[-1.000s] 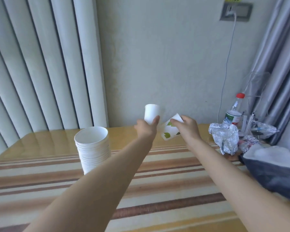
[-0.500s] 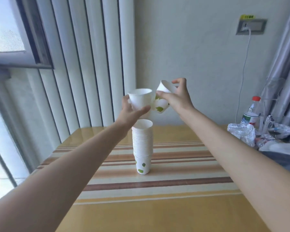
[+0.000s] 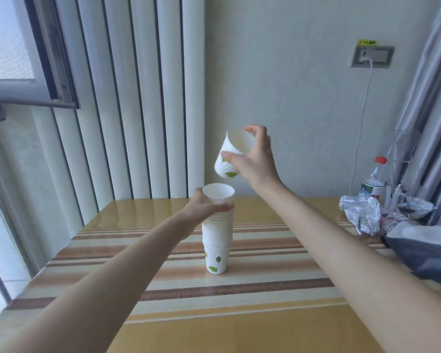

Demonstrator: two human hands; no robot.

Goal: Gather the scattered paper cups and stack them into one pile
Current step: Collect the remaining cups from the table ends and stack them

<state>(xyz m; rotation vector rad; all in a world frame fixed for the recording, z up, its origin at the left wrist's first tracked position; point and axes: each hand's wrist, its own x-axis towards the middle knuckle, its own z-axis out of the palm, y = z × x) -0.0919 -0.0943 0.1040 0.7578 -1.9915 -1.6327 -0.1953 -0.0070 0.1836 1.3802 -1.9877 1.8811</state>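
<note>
A tall pile of white paper cups (image 3: 217, 240) with green leaf prints stands upright in the middle of the striped table (image 3: 252, 296). My left hand (image 3: 204, 207) grips the top cup (image 3: 219, 194), which sits nested in the top of the pile. My right hand (image 3: 255, 159) holds a second leaf-printed cup (image 3: 231, 159) in the air, just above and slightly right of the pile, tilted with its mouth facing up and toward me.
Crumpled foil (image 3: 362, 215), a plastic bottle with a red cap (image 3: 373, 179) and small clutter sit at the table's far right. A grey and white cushion (image 3: 428, 250) overlaps the right edge. Vertical blinds (image 3: 127, 98) and a wall stand behind the table.
My left hand has lowered its cup onto the top of the pile. My right hand has stayed raised with its cup above the pile. The camera has shifted a little.
</note>
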